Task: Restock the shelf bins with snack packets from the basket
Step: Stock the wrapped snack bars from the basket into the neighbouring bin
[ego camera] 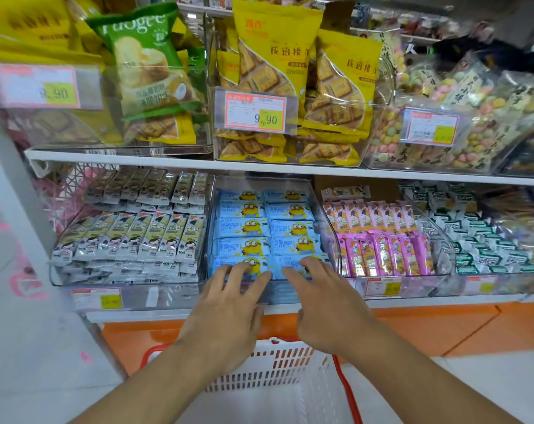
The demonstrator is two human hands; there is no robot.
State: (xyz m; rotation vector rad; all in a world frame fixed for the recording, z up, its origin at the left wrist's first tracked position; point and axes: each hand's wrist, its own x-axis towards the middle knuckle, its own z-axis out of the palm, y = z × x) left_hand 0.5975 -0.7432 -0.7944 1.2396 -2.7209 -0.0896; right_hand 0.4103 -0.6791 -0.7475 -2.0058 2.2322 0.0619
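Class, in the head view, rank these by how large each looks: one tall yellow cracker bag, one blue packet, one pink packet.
1. Yellow cracker bag, clearly largest.
2. Blue packet.
3. Pink packet; narrower, though close to the blue packet, so unsure.

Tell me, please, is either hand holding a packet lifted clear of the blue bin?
No: the left hand and right hand rest flat-fingered on the blue packets lying in the bin.

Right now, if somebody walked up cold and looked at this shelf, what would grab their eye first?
Probably the two hands, left hand and right hand, fingers spread on the front row of blue cartoon packets in the middle clear bin of the lower shelf. Next, the big yellow biscuit bags on the shelf above, and the white basket with red rim below the wrists.
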